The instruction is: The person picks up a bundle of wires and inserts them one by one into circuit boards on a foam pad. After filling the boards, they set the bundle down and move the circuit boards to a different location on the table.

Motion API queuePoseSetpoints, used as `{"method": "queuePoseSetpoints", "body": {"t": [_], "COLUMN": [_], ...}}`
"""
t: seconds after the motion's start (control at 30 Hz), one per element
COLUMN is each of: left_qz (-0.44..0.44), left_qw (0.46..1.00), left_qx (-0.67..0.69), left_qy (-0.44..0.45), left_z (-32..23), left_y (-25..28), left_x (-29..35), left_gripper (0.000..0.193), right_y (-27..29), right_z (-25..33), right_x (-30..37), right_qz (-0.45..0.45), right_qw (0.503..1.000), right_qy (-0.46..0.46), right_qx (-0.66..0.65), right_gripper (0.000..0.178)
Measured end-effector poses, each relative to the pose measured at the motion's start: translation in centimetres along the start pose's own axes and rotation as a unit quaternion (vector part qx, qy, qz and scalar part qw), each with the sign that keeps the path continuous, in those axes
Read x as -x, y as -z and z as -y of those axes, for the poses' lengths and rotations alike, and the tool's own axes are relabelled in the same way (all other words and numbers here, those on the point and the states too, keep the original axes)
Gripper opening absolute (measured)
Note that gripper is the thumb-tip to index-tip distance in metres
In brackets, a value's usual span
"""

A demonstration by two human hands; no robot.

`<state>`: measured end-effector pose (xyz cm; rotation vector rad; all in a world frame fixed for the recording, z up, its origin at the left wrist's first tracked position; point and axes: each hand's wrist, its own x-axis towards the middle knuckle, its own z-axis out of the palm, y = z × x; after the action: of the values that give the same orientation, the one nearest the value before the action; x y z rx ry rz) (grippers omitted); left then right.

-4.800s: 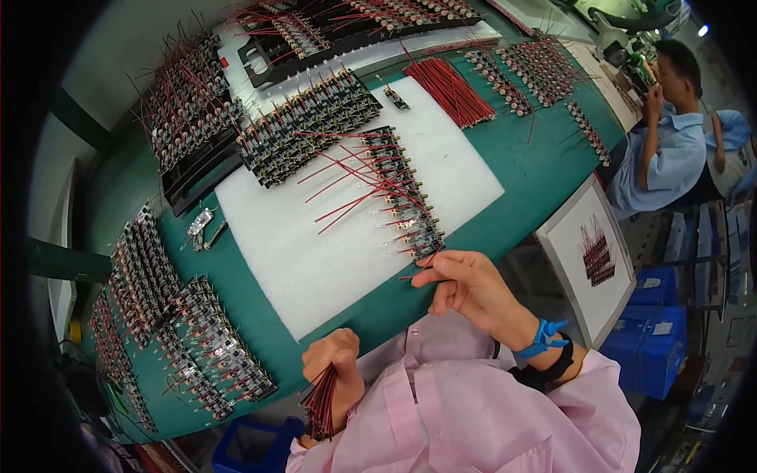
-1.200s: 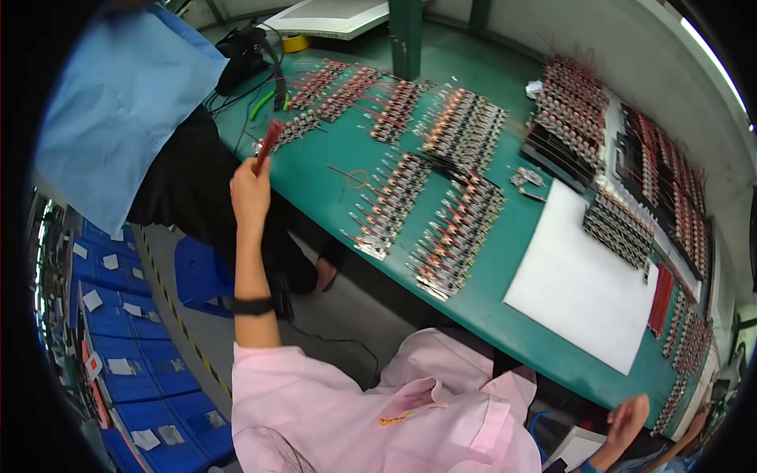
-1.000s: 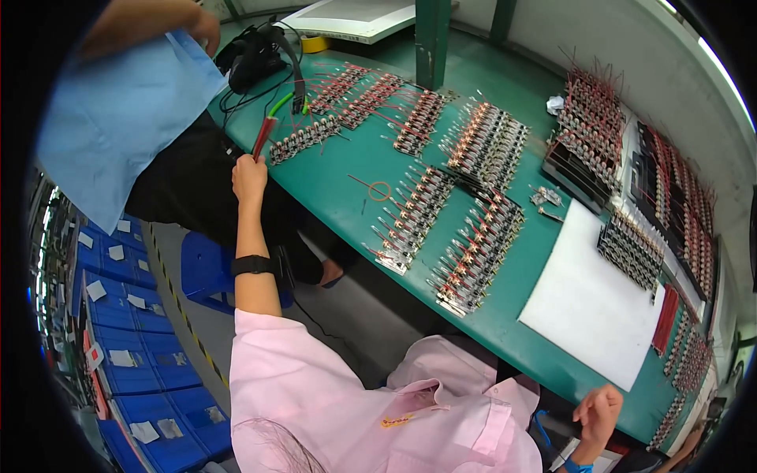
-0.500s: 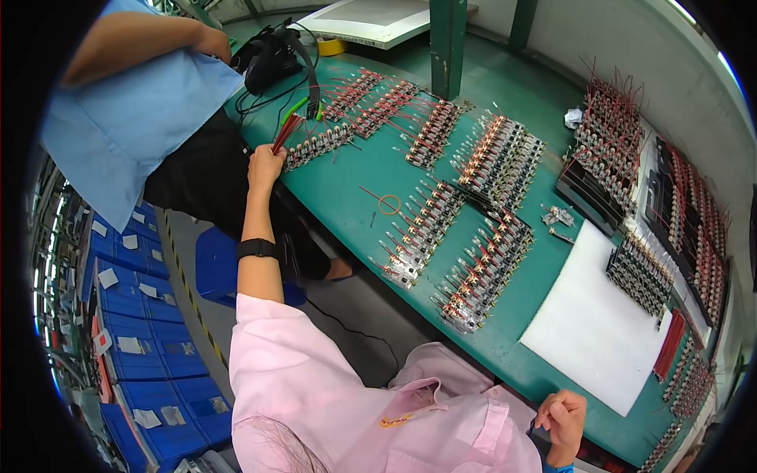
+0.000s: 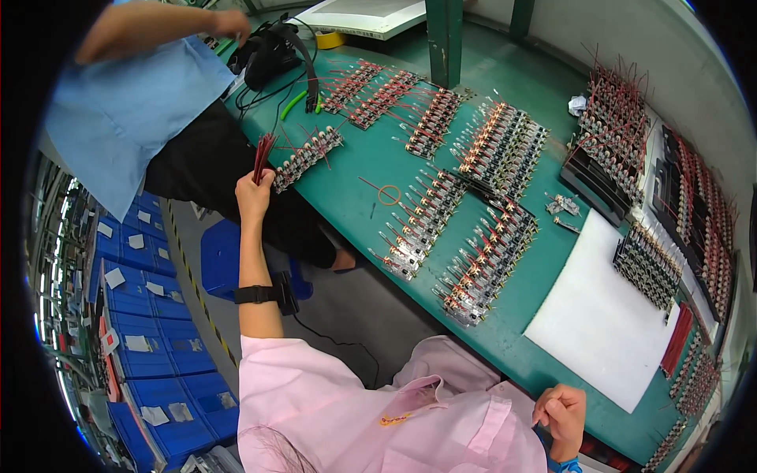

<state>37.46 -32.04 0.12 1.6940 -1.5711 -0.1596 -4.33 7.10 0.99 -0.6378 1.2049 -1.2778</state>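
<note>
The left hand (image 5: 254, 195) squeezes red wires (image 5: 262, 158) by small boards (image 5: 304, 160), probably a gathering step needing gentleness; I can't tell what the right hand (image 5: 563, 413) grips.

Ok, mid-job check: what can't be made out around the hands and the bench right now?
All in the head view:
- Lower ends of the red wires: hidden inside the left hand.
- Palm of the right hand: covered by its curled fingers, so I can't tell whether it holds anything small.
- Solder joints on the circuit boards: too small.
- Head of the co-worker: cut off by the upper edge.
</note>
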Motion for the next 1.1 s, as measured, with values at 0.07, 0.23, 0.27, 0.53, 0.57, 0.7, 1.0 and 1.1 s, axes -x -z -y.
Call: {"method": "queuePoseSetpoints", "body": {"t": [0.07, 0.23, 0.27, 0.53, 0.57, 0.7, 1.0, 1.1], "left_qz": [-0.016, -0.028, -0.028, -0.013, -0.003, 0.021, 0.059, 0.087], "left_qw": [1.0, 1.0, 0.999, 0.998, 0.998, 0.996, 0.983, 0.974], "left_qx": [0.004, 0.006, 0.007, 0.044, 0.051, 0.077, 0.141, 0.166], "left_qy": [0.0, -0.012, -0.014, -0.049, -0.043, -0.043, -0.101, -0.124], "left_z": [-0.1, -1.9, -2.3, -5.9, -6.4, -8.2, -16.3, -19.6], "left_y": [0.5, 1.2, 1.2, -0.2, -0.3, -0.2, 2.4, 3.0], "left_x": [0.2, 0.0, -0.1, -0.3, -0.2, -0.1, 2.9, 5.4], "left_gripper": [0.016, 0.016, 0.016, 0.016, 0.016, 0.015, 0.014, 0.013], "right_y": [0.1, -0.2, -0.3, -1.7, -1.7, -1.6, -0.4, 0.4], "right_z": [-0.2, -0.3, -0.3, 0.5, 0.5, 0.7, 1.1, 1.3], "right_x": [0.1, 0.1, 0.1, 0.5, 0.6, 1.0, 2.3, 3.2], "right_qz": [0.002, 0.003, 0.001, -0.015, -0.018, -0.021, 0.003, 0.003], "right_qw": [1.0, 1.0, 1.0, 0.999, 0.999, 0.999, 0.998, 0.998], "right_qy": [0.009, 0.018, 0.02, 0.007, 0.008, 0.013, 0.032, 0.04], "right_qx": [0.003, 0.015, 0.014, 0.044, 0.045, 0.049, 0.058, 0.051], "right_gripper": [0.025, 0.024, 0.024, 0.025, 0.025, 0.025, 0.017, 0.014]}}
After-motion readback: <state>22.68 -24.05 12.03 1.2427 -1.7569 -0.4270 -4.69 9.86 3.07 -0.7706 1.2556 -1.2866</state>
